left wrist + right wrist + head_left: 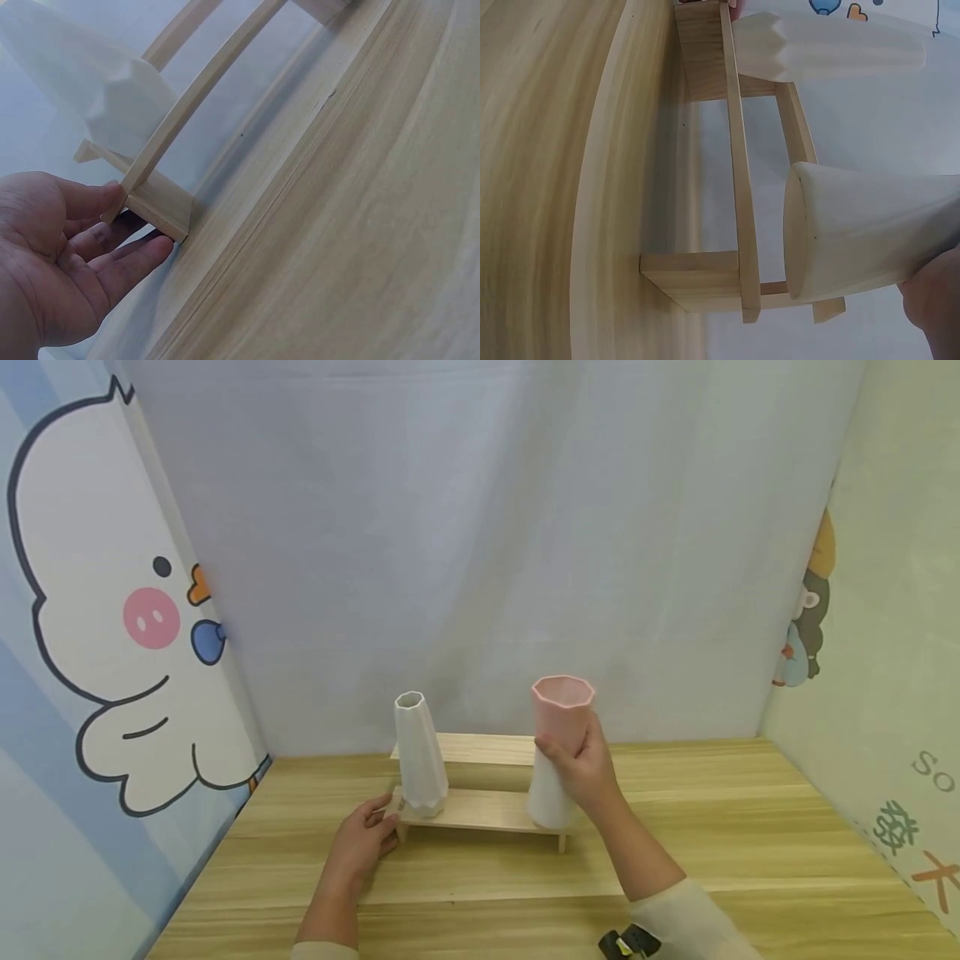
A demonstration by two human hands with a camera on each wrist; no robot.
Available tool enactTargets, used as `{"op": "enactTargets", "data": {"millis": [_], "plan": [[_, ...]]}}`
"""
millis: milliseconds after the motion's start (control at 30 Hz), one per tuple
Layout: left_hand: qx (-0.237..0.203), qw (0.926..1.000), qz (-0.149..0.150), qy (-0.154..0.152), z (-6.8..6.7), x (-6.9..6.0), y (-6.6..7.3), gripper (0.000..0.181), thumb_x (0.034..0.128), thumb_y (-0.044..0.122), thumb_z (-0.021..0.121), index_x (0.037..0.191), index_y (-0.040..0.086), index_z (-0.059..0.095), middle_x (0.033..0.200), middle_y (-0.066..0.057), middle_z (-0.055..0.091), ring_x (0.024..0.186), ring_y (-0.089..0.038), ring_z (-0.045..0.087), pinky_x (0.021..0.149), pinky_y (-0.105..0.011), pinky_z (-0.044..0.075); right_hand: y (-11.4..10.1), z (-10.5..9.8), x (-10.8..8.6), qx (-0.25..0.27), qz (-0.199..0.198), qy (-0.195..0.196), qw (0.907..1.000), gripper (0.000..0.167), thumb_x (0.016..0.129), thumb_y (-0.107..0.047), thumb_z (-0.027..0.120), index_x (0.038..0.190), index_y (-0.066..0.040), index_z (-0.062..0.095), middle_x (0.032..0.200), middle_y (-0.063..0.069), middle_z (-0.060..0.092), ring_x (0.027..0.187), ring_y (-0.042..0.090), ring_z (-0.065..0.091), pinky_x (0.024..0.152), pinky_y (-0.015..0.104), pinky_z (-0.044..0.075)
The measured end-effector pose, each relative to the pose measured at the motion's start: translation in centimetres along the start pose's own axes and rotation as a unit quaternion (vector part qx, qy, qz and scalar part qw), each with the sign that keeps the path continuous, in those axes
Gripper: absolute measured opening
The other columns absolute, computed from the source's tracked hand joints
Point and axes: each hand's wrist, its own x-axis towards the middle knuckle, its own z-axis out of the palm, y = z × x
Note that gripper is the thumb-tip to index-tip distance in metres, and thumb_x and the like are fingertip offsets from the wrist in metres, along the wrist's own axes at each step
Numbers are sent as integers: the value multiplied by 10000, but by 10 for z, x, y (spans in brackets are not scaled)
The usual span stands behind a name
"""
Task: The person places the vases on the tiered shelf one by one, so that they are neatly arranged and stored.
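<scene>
A two-tier wooden stand (487, 810) stands on the table. A white faceted vase (420, 756) rests upright on the left part of its lower tier. My left hand (363, 842) holds the left end of that tier; in the left wrist view the thumb lies on the board's end and the fingers reach beside the leg. My right hand (590, 770) grips a vase (550, 793), pink above and white below, around its upper part. This vase is nearly upright over the tier's right part. In the right wrist view, its flat base appears slightly apart from the board.
The light wood table (465, 893) spreads around the stand. A grey-white curtain (487, 552) hangs behind it, with printed panels at left and right. A small black object (630, 942) lies near the right sleeve at the front edge.
</scene>
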Motion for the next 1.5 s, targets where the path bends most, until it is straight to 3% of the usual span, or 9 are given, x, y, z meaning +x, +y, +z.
{"op": "enactTargets", "data": {"millis": [200,400,600,1033,1333,1500], "plan": [[-6,10000,-2,-3,0,1,-1,507,999,140,575,1476,69,420,1436,-249,489,1264,-380,545,958,-386,567,18,7,8,13,108,-68,9999,634,874,-108,731,1399,-57,379,1144,169,570,961,217,576,819,338,558],[13,10000,-14,3,-1,0,-1,506,998,146,578,1474,70,425,1434,-249,492,1252,-380,557,952,-383,570,39,14,15,2,-71,-67,10000,663,852,-200,774,1386,-103,394,1167,155,580,999,264,587,838,364,562],[6,10000,-23,34,0,-2,0,502,998,141,577,1472,69,428,1434,-257,488,1251,-383,556,957,-393,567,42,22,16,0,-227,-101,9997,643,835,-165,783,1351,-94,406,1159,167,590,996,285,594,838,397,567],[48,10000,40,37,0,1,-1,500,999,140,574,1470,60,429,1418,-251,509,1233,-374,572,931,-381,580,35,27,15,-276,40,-286,9992,664,851,-88,745,1389,-24,362,1212,219,575,1036,320,588,867,405,550],[60,10000,13,36,-1,-1,1,501,997,142,580,1466,54,430,1409,-264,511,1241,-385,562,940,-395,576,49,27,13,-231,-107,-338,9991,664,847,-219,778,1368,-100,383,1190,142,586,1003,274,601,841,385,563],[37,10000,-5,36,-1,-1,2,506,996,141,583,1470,55,427,1416,-260,506,1250,-384,556,948,-396,571,50,28,14,-288,-126,-351,9989,688,854,-213,770,1398,-111,361,1198,142,582,1005,280,604,838,395,568]]}}
